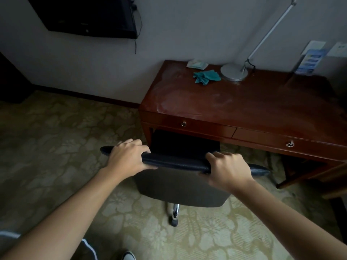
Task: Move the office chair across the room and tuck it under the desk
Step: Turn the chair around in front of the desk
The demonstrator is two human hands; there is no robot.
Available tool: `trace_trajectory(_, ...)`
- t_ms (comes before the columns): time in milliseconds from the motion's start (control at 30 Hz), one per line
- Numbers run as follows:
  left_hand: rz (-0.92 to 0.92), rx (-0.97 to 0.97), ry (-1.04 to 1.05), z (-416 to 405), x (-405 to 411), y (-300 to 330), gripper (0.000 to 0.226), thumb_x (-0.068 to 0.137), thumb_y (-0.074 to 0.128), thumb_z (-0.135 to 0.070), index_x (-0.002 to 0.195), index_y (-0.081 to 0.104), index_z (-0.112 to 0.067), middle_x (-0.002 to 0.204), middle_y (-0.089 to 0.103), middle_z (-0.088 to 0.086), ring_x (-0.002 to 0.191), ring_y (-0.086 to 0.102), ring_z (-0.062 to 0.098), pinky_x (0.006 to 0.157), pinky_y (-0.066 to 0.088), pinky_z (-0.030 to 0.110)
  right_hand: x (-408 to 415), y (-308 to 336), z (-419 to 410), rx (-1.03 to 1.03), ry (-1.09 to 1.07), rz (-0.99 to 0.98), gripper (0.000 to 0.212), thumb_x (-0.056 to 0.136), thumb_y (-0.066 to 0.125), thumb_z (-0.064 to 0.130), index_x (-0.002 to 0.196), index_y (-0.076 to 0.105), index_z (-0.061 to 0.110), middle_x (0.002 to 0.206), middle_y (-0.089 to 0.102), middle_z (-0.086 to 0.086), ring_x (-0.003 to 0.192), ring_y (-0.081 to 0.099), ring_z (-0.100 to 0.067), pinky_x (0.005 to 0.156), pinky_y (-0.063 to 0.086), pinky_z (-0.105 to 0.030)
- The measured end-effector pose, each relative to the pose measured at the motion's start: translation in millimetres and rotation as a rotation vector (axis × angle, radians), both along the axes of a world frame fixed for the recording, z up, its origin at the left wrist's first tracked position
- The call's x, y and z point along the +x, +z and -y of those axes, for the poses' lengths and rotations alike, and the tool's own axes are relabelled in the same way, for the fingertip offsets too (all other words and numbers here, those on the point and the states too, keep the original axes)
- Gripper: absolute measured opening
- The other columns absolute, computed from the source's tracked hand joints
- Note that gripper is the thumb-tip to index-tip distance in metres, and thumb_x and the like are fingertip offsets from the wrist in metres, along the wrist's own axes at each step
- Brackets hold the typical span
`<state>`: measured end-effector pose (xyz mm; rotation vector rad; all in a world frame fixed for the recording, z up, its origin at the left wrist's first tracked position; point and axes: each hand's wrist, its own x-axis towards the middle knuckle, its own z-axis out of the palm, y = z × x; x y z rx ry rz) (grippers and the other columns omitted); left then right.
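So from the head cam I've got both hands on the top edge of the office chair (180, 186), looking down over its backrest. My left hand (127, 158) is wrapped over the top rail near its left end, fingers (131, 142) curled over the front side and thumb along the back, so it's got a proper grip. My right hand (228, 170) grips the same rail further right, fingers curled over the top and thumb tucked underneath. The chair sits right at the left half of the counter (244, 102), with the front of its seat already under the edge below the left drawer (187, 125) while the backrest is well out on my side. One chrome leg with a caster (174, 215) pokes out toward me on the patterned carpet (56, 137). On the counter there's a crumpled teal cloth (206, 76), a pale packet (197, 63) behind it, and a silver desk lamp (234, 72) just beside the cloth; some leaflets (309, 59) stand at the far right. A dark TV (84, 15) hangs on the wall upper left.
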<state>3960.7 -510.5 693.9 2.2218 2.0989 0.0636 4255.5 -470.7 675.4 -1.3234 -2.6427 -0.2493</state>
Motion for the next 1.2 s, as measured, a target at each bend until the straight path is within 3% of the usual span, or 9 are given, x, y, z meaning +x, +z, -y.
trace_trajectory(133, -0.011, -0.054, 0.046, -18, -9, 7, 0.049, 0.066, 0.064, -0.077, 0.095, 0.071, -0.039, 0.091, 0.060, -0.009, 0.095, 0.058, 0.019, 0.084, 0.046, 0.039, -18, 1, -14, -0.032, 0.003, 0.000, 0.044, 0.073, 0.057, 0.065, 0.081, 0.061, 0.022, 0.069, 0.064, 0.004, 0.059, 0.063, -0.022, 0.047, 0.033, -0.026)
trace_trajectory(300, -0.002, -0.013, 0.132, -19, -10, -12, 0.046, 0.066, 0.071, -0.071, 0.098, 0.071, -0.039, 0.095, 0.060, -0.009, 0.100, 0.054, 0.020, 0.092, 0.035, 0.040, -27, -16, -3, -0.073, -0.058, -0.028, 0.048, 0.076, 0.059, 0.066, 0.091, 0.062, 0.021, 0.080, 0.065, 0.002, 0.074, 0.065, -0.022, 0.054, 0.038, -0.030)
trace_trajectory(600, 0.003, -0.003, 0.148, -66, -11, -9, 0.047, 0.065, 0.072, -0.071, 0.098, 0.069, -0.038, 0.097, 0.060, -0.004, 0.103, 0.054, 0.024, 0.089, 0.036, 0.040, -28, -8, -54, -0.006, -0.072, 0.011, 0.046, 0.070, 0.054, 0.071, 0.082, 0.058, 0.026, 0.070, 0.063, 0.006, 0.058, 0.063, -0.023, 0.049, 0.029, -0.027)
trace_trajectory(800, -0.030, -0.025, 0.182, -105, -14, -12, 0.050, 0.064, 0.073, -0.071, 0.101, 0.069, -0.038, 0.102, 0.062, -0.004, 0.108, 0.053, 0.024, 0.092, 0.036, 0.042, -32, -5, -91, -0.039, -0.076, 0.008, 0.045, 0.071, 0.057, 0.073, 0.074, 0.040, 0.031, 0.060, 0.037, 0.014, 0.048, 0.048, -0.019, 0.047, 0.032, -0.025)
trace_trajectory(933, -0.025, 0.014, 0.178, -137, -10, -16, 0.050, 0.063, 0.073, -0.072, 0.098, 0.070, -0.037, 0.101, 0.062, -0.004, 0.106, 0.054, 0.024, 0.091, 0.036, 0.042, -27, -2, -130, -0.045, -0.109, 0.019, 0.048, 0.070, 0.054, 0.077, 0.074, 0.041, 0.031, 0.061, 0.043, 0.012, 0.054, 0.057, -0.023, 0.049, 0.035, -0.027)
trace_trajectory(1133, -0.034, 0.011, 0.186, -199, -7, -15, 0.050, 0.065, 0.072, -0.072, 0.098, 0.070, -0.035, 0.100, 0.064, -0.002, 0.105, 0.054, 0.026, 0.090, 0.037, 0.043, -29, 1, -194, -0.078, -0.167, 0.002, 0.051, 0.068, 0.056, 0.080, 0.074, 0.047, 0.030, 0.059, 0.045, 0.011, 0.053, 0.050, -0.021, 0.052, 0.043, -0.029)
trace_trajectory(1200, -0.022, 0.010, 0.181, -224, -11, -12, 0.048, 0.064, 0.073, -0.072, 0.095, 0.071, -0.035, 0.095, 0.064, -0.001, 0.105, 0.055, 0.027, 0.090, 0.037, 0.043, -32, 4, -216, -0.072, -0.183, 0.018, 0.052, 0.068, 0.054, 0.082, 0.074, 0.047, 0.031, 0.058, 0.045, 0.010, 0.053, 0.049, -0.022, 0.051, 0.038, -0.028)
